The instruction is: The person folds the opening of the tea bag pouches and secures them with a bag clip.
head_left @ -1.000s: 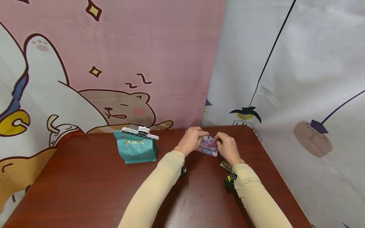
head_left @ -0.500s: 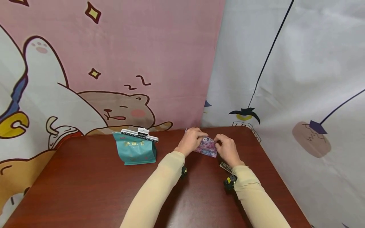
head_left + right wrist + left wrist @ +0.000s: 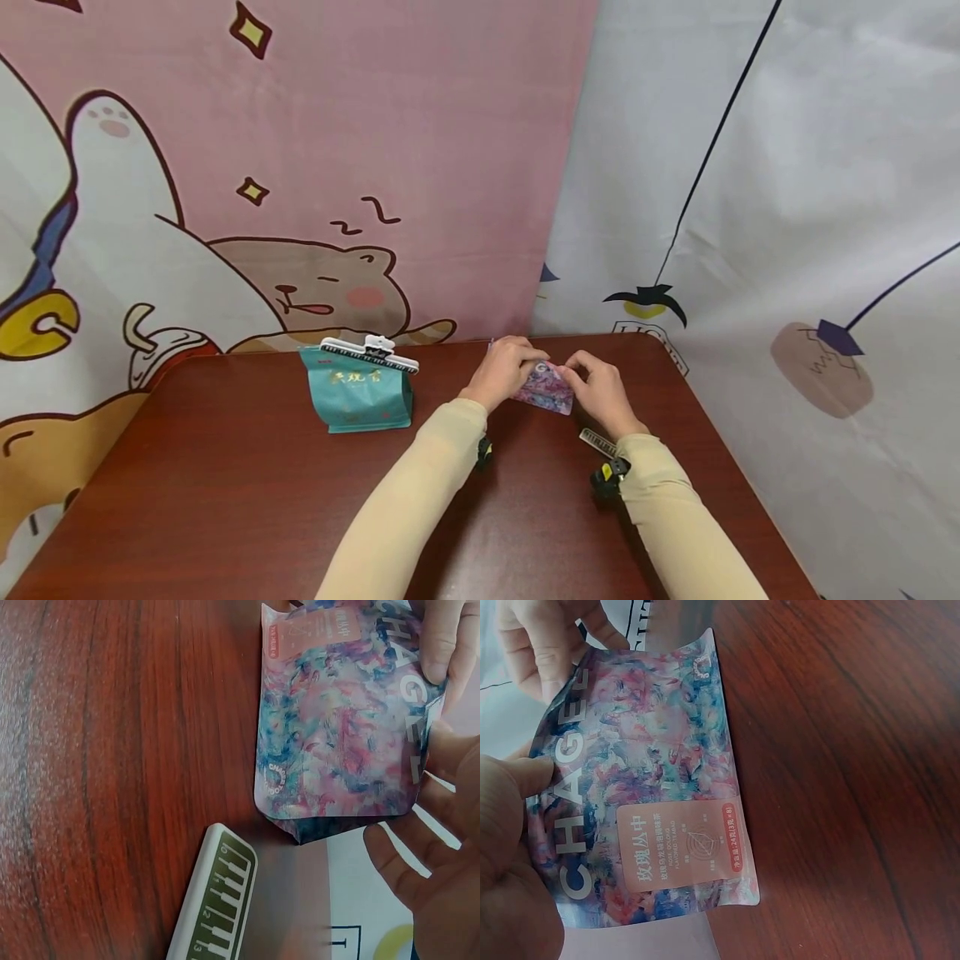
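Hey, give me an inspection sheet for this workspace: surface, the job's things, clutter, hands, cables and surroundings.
Surface: red-brown wood-grain table, with a sheen near the front.
Job's things: floral-coloured pouch lettered along its top, between both hands.
Clutter: teal bag standing to the left, white-and-black clip across its top; piano-patterned bar lying near the right wrist.
Hands: left hand grips the pouch's top edge; right hand pinches that edge farther right.
Cables: nothing seen.
Surroundings: cartoon-printed backdrop, pink and pale grey, behind and right of the table.
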A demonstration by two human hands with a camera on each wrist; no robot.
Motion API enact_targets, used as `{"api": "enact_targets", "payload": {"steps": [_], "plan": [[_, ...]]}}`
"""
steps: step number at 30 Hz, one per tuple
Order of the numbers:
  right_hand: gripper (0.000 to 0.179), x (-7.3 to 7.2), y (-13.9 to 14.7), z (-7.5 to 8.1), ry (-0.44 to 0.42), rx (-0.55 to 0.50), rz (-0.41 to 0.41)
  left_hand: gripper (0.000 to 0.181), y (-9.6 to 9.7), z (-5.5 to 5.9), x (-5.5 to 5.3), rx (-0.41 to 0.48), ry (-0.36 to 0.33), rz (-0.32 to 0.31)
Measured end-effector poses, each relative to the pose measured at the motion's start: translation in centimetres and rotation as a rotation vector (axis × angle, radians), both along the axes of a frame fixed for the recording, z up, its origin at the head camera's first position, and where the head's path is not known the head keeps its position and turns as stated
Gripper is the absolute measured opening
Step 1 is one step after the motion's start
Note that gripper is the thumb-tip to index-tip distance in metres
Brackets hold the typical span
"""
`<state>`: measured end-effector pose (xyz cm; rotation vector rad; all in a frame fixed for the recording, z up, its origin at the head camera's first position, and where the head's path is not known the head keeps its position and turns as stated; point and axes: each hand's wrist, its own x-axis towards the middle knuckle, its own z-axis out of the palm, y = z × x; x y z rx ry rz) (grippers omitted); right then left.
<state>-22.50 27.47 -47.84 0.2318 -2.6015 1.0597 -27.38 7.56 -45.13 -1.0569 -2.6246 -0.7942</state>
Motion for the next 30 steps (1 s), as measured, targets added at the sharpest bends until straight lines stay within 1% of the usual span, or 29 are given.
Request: {"api": "enact_targets", "payload": {"steps": [3,7,12,14,20,25,30], "plan": [[0.008,-0.1,-0.1,-0.1,0.006,0.022,0.017,0.022,0.0,0.0,0.0,-0.002,0.002,-0.008],[0.012,-0.2,-0.3,0.0,0.033,0.059,0.038,0.023,0.0,0.1,-0.1,-0.005,-0.013,-0.011],[0.009,-0.4,-0.6,0.1,0.033,0.080,0.026,0.023,0.1,0.2,-0.1,0.004,-0.038,0.005],[0.008,-0.5,-0.7,0.0,0.036,0.098,0.020,0.023,0.2,0.2,0.0,-0.008,-0.039,0.011],[0.008,-0.5,-0.9,-0.1,0.045,0.126,0.003,0.022,0.8,0.4,0.3,-0.067,-0.005,0.040],[0.005,-0.4,-0.9,-0.1,0.029,0.125,-0.015,0.019,1.2,0.4,0.4,-0.087,0.052,0.062],[0.005,-0.4,-1.0,0.0,0.031,0.114,-0.023,0.016,1.7,0.3,0.4,-0.104,0.084,0.086]]}}
